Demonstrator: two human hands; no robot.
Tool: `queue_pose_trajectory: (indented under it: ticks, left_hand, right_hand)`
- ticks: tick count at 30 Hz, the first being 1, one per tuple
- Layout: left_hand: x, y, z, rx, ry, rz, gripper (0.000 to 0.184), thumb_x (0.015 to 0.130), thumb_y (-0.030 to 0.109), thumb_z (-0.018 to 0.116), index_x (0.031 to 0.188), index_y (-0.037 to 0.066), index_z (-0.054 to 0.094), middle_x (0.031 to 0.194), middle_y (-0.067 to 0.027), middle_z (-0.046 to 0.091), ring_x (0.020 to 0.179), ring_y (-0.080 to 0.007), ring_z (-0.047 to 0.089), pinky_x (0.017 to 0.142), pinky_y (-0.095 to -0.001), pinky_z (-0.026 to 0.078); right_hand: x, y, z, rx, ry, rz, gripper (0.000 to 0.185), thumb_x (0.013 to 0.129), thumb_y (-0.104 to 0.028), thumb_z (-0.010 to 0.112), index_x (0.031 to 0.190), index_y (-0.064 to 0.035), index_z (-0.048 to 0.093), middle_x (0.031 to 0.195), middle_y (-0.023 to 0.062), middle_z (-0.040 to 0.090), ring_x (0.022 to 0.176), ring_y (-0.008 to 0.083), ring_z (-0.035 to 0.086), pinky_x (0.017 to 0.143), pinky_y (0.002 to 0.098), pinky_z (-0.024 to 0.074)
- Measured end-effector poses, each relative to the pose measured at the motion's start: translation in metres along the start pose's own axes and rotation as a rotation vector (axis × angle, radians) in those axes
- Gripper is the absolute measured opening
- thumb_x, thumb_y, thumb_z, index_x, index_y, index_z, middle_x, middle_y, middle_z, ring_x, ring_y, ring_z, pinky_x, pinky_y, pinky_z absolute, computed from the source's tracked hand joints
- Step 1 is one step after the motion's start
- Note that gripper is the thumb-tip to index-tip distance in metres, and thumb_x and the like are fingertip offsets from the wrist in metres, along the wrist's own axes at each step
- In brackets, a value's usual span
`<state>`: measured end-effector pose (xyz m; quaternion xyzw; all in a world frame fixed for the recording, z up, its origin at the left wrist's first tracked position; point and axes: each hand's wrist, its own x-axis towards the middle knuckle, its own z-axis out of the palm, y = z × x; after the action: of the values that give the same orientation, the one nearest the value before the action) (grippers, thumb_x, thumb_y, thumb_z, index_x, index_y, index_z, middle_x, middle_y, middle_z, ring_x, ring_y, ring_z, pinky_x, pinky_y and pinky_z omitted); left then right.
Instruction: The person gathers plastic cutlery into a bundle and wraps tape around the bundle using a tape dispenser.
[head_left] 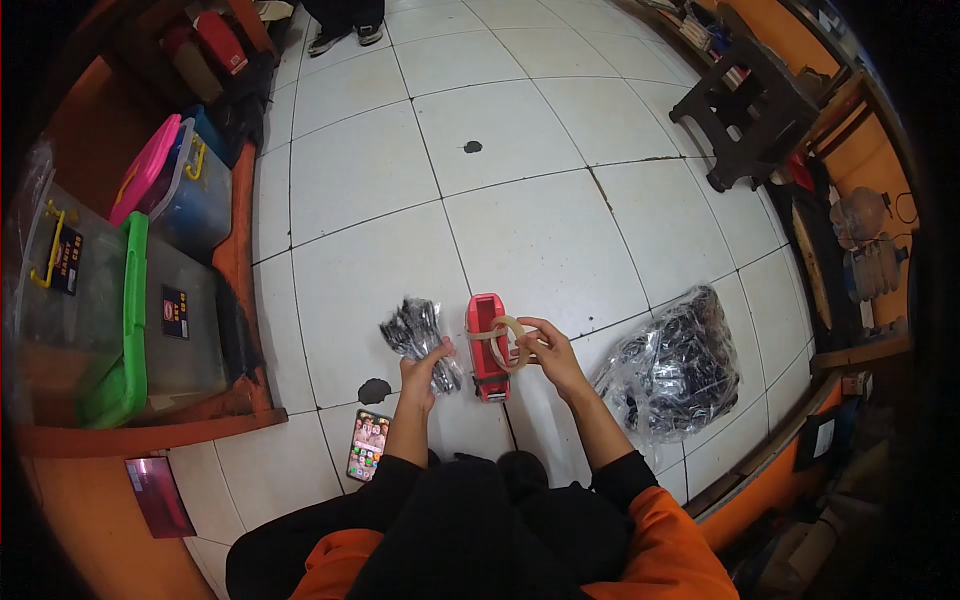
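My left hand [421, 376] is closed on a clear plastic packet [412, 328] of thin black, shiny items. I cannot make out their exact kind. To its right, a red tape dispenser [478, 311] stands on the floor in front of me. A yellowish roll of tape [497, 352] is pinched in the fingers of my right hand [551, 360], over the dispenser's right side. Across the red body runs a pale band, which looks like part of the tape. Near my right forearm lies a large clear plastic bag [672, 372] with black things inside.
A lit phone [369, 445] lies by my left forearm. Plastic boxes with green [133, 320] and pink [147, 170] lids stand at the left. A dark stool [745, 110] is at the far right. Another person's shoes [345, 40] show at the top.
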<state>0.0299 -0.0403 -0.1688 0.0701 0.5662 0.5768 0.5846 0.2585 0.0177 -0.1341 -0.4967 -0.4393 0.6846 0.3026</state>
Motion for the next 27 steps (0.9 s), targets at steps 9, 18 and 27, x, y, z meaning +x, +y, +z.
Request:
queue_pose_trajectory:
  ticks: [9,18,27]
  left_hand:
    - [-0.002,0.001,0.008,0.164,0.03,0.024,0.033,0.069,0.014,0.082,0.092,0.002,0.063,0.078,-0.0075,0.065,0.063,-0.0155,0.062,0.056,-0.0292,0.05]
    - [-0.011,0.007,0.065,0.24,-0.111,0.028,0.028,0.074,0.008,0.078,0.097,-0.001,0.067,0.091,-0.0076,0.069,0.078,-0.0156,0.065,0.069,-0.0285,0.052]
    - [-0.015,-0.001,0.084,0.298,-0.189,-0.105,0.021,0.074,0.006,0.077,0.09,0.0,0.065,0.076,-0.0056,0.066,0.064,-0.0129,0.062,0.057,-0.0274,0.051]
  right_hand:
    - [-0.011,0.018,-0.004,-0.007,0.111,-0.055,0.033,0.096,-0.021,0.054,0.126,-0.0072,0.051,0.099,0.0074,0.062,0.088,0.019,0.066,0.074,0.0295,0.0567]
    - [-0.016,0.034,0.0,-0.028,0.129,-0.196,0.028,0.093,-0.012,0.058,0.119,-0.0026,0.055,0.094,0.0067,0.062,0.086,0.0146,0.065,0.072,0.0255,0.0545]
    - [-0.023,0.036,0.012,0.008,0.113,-0.206,0.019,0.091,-0.002,0.057,0.11,-0.0008,0.056,0.093,0.0079,0.065,0.089,0.0139,0.065,0.074,0.0251,0.0529]
